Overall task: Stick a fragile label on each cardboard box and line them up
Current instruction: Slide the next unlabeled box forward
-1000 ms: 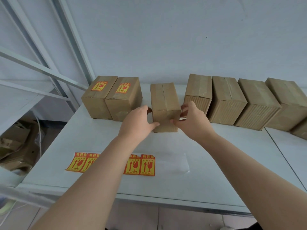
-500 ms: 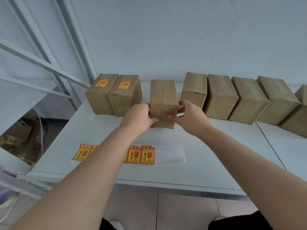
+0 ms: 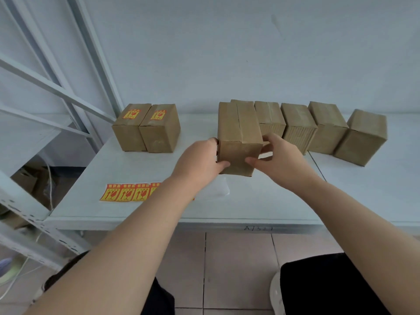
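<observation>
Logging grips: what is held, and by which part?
The unlabelled box: left hand grips its near left edge, right hand its near right edge.

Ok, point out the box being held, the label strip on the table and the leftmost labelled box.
held box (image 3: 236,123), head view, middle of its top face
label strip (image 3: 124,193), head view, second label from the left
leftmost labelled box (image 3: 128,138), head view, its front face

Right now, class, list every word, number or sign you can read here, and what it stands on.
No text can be quoted.
Labels on the two left boxes: red symbol; characters too small.
Label strip on the table: glass and arrow signs; characters blurred.
Table's front edge: faint scrawl, unreadable.
</observation>
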